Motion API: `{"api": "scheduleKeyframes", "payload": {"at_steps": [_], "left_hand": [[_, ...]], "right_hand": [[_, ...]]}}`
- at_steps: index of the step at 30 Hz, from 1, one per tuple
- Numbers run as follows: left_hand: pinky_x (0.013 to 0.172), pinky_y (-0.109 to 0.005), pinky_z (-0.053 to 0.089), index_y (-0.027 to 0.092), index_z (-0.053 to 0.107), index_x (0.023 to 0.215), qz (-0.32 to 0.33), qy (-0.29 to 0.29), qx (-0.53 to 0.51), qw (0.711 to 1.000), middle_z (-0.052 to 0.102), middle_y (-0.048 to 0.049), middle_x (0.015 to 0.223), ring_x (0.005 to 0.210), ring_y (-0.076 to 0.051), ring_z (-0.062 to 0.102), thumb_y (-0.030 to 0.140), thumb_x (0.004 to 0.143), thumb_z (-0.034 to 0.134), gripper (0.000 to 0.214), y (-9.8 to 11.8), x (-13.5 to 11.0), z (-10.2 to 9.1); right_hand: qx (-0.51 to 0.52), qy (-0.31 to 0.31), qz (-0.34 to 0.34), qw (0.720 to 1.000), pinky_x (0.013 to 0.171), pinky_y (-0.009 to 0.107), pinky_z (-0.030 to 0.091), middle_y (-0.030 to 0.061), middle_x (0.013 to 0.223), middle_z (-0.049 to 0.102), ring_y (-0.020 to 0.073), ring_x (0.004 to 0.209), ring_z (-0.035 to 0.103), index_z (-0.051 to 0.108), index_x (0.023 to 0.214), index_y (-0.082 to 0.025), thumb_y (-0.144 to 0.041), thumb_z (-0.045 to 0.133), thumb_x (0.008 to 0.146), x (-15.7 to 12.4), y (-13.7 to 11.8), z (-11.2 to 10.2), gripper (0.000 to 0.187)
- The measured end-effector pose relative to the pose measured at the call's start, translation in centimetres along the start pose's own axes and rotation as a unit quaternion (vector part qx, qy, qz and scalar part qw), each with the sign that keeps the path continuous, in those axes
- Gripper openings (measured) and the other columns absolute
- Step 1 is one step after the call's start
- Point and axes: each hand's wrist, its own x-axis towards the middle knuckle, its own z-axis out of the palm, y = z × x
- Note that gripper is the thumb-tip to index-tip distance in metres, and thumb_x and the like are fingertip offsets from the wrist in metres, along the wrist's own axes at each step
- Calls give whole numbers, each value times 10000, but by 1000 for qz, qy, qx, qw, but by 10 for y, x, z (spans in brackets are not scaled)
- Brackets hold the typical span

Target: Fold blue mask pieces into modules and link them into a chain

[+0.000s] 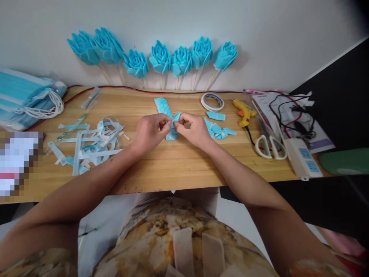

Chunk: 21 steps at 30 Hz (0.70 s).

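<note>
My left hand (151, 130) and my right hand (193, 129) meet at the middle of the wooden table (178, 165), fingertips pinched together on a small folded blue fabric piece (173, 125). Part of that piece hangs below the fingers and touches the table. A strip of joined blue petals (162, 105) lies just behind the hands. Cut blue pieces (219, 130) lie right beside my right hand.
Several blue fabric flowers on sticks (161, 57) lean on the wall. A tape roll (212, 101), yellow glue gun (243, 111), scissors (270, 146), power strip (305, 159) and cables lie right. Offcut strips (89, 142) and a stack of face masks (25, 96) lie left.
</note>
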Motion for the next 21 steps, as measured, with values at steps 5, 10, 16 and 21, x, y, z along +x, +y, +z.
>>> {"api": "scheduleKeyframes", "payload": {"at_steps": [5, 10, 16, 21], "left_hand": [[545, -254, 366, 201, 772, 861, 22, -5, 7, 1000, 656, -11, 647, 593, -135, 544, 299, 923, 606, 202, -1, 0, -2], [570, -273, 377, 203, 770, 836, 24, 2, 41, 999, 680, -15, 655, 589, -137, 554, 295, 920, 622, 193, 1, 0, -3], [546, -253, 361, 187, 717, 784, -1, 1, -10, 1000, 627, -2, 625, 582, -127, 535, 288, 906, 585, 206, 2, 1, -3], [535, -255, 345, 192, 679, 737, -26, 3, -62, 998, 590, 19, 602, 557, -114, 488, 289, 870, 590, 186, 0, 5, -2]], "right_hand": [[-2, -4, 6, 1000, 674, 291, 381, -29, 646, 517, 130, 661, 455, 454, 661, -235, -310, 597, 833, 0, 0, -1, 237], [-13, -6, 1, 1000, 665, 293, 356, -33, 641, 501, 126, 648, 441, 451, 662, -234, -325, 592, 816, 0, 2, 0, 228], [-9, -9, -2, 1000, 657, 295, 342, -31, 642, 486, 125, 648, 429, 448, 665, -233, -354, 586, 818, -1, 2, 1, 240], [-12, -14, 3, 1000, 662, 292, 346, -35, 645, 480, 125, 656, 424, 444, 663, -232, -310, 605, 823, 0, 0, 0, 240]]}}
